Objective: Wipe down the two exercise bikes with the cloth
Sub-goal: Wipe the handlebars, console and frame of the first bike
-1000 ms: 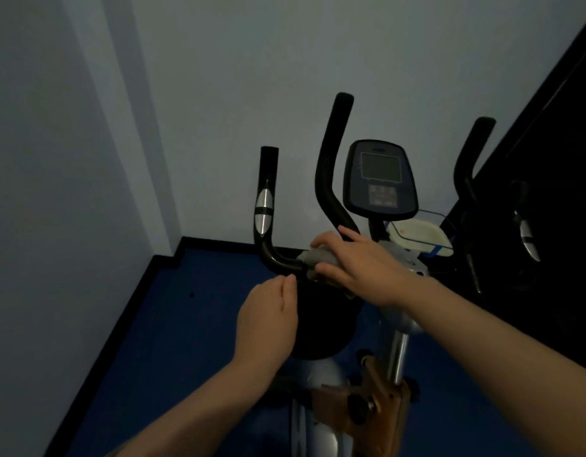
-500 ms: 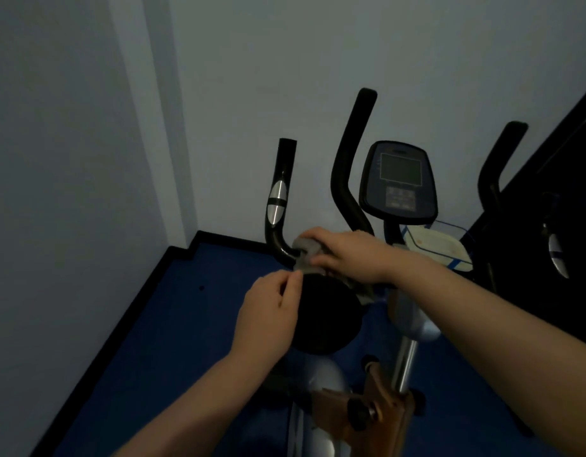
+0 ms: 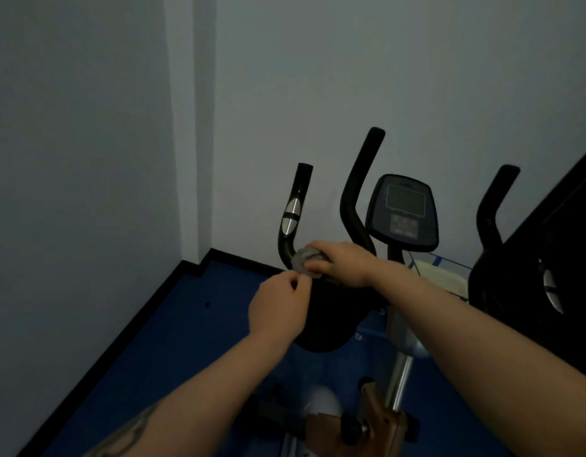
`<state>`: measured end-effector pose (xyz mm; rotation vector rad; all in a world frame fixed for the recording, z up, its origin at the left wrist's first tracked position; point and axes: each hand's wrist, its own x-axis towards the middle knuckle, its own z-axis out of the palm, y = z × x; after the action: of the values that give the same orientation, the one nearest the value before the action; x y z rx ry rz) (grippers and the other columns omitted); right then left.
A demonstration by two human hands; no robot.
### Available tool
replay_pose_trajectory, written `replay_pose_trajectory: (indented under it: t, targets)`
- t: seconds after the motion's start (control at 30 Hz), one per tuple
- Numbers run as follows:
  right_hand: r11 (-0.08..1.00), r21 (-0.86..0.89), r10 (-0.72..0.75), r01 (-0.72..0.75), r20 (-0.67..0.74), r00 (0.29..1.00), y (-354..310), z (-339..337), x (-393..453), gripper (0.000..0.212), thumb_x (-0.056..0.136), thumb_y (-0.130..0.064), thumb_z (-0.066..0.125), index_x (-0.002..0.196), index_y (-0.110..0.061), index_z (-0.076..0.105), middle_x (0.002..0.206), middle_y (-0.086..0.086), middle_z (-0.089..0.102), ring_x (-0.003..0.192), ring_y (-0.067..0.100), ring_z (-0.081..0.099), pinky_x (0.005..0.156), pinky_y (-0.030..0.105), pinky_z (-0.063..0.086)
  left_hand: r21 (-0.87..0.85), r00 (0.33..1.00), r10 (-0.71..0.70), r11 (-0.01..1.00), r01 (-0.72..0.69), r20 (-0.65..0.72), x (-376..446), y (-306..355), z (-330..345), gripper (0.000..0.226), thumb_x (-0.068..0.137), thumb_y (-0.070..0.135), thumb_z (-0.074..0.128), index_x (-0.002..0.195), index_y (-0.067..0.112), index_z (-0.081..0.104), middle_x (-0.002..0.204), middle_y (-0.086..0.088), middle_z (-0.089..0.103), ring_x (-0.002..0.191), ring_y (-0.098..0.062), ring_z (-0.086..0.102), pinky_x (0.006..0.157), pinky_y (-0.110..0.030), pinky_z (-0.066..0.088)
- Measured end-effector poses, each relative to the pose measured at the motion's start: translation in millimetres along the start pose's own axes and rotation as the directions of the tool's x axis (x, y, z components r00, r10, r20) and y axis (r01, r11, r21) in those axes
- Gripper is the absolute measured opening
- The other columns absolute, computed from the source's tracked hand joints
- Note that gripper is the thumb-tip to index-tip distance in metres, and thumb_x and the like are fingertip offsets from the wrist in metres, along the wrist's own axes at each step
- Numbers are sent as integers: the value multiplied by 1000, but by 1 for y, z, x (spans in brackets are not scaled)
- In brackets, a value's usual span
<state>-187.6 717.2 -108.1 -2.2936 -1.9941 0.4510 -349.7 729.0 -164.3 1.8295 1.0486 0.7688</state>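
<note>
One exercise bike stands in the corner, with black handlebars [image 3: 293,206] and a dark console [image 3: 402,212]. A grey cloth [image 3: 301,258] is bunched around the bend of the left handlebar, below its silver sensor. My right hand [image 3: 342,263] is closed over the cloth and the bar from the right. Just below it, my left hand [image 3: 278,306] has thumb and forefinger pinched at the cloth's lower edge. A second bike is not clearly in view.
Pale walls close in at left and behind, and the floor [image 3: 186,341] is blue. A black panel [image 3: 565,258] fills the right side. Below the hands are a black rounded part [image 3: 328,321], a silver post [image 3: 400,371] and a wooden piece [image 3: 380,420].
My right hand has slid the cloth leftward along the bar to the bend of the left handlebar. My left hand has risen until its fingertips meet the cloth.
</note>
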Motion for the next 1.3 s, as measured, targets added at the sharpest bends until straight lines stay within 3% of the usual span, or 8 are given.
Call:
replay_pose_trajectory:
  t: [0.1, 0.23, 0.4, 0.6, 0.8, 1.0, 1.2, 1.3]
  targets:
    - [992, -123, -30, 28, -11, 999, 11, 5, -7, 50, 97, -47, 47, 141, -26, 37, 127, 9, 59, 113, 30, 52, 89, 35, 40, 42, 998, 63, 997, -62, -21, 0, -4, 1, 40, 94, 42, 45, 63, 19, 57, 57, 5, 54, 53, -8, 50, 46, -27, 33]
    - [983, -179, -26, 41, 82, 996, 13, -2, 1, 46, 97, -47, 47, 137, -24, 40, 116, 8, 62, 99, 24, 57, 75, 30, 35, 79, 983, 160, 985, -153, -91, -1, -9, 5, 45, 98, 39, 41, 56, 24, 44, 54, 6, 47, 51, -8, 45, 48, -28, 32]
    - [965, 244, 96, -99, 23, 995, -12, 13, 32, 44, 103, -40, 34, 133, -9, 46, 128, 14, 56, 107, 23, 53, 88, 30, 39, 144, 969, 181, 977, -157, -168, -3, -8, 8, 45, 99, 35, 40, 55, 28, 37, 53, 9, 42, 51, -9, 42, 49, -31, 29]
    - [960, 267, 44, -90, 170, 984, 2, 11, 27, 47, 101, -40, 41, 140, -13, 32, 131, 12, 54, 105, 17, 53, 86, 29, 39, 94, 973, 163, 984, -149, -161, -6, -8, 8, 41, 101, 32, 36, 61, 26, 44, 56, 7, 47, 51, -9, 44, 49, -29, 28]
    - [836, 528, 152, -147, 34, 988, -20, 17, 44, 51, 103, -41, 33, 142, -7, 38, 137, 12, 51, 105, 14, 49, 86, 21, 34, 107, 978, 148, 985, -133, -145, -6, -7, 7, 45, 102, 32, 36, 57, 25, 39, 56, 7, 45, 50, -8, 42, 49, -29, 29]
    - [913, 374, 131, -161, 104, 986, -9, 15, 49, 55, 101, -47, 36, 139, -8, 36, 130, 10, 53, 103, 16, 51, 85, 27, 37, 49, 978, 158, 987, -153, -135, -4, -10, 9, 45, 101, 31, 36, 56, 25, 37, 53, 8, 41, 46, -8, 37, 47, -23, 24]
    - [720, 669, 282, -184, -40, 959, -19, 18, 54, 50, 104, -43, 27, 135, -6, 41, 125, 13, 56, 94, 14, 52, 77, 26, 40, 52, 978, 180, 983, -176, -104, -5, -12, 6, 44, 102, 32, 35, 58, 26, 37, 55, 8, 43, 48, -6, 38, 47, -23, 24]
    - [845, 506, 152, -175, 86, 985, -7, 18, 46, 53, 103, -44, 33, 143, -10, 31, 139, 11, 47, 115, 17, 48, 93, 26, 35, 56, 981, 169, 985, -164, -97, -4, -12, 7, 43, 102, 31, 34, 59, 24, 40, 58, 7, 45, 50, -6, 40, 47, -22, 25]
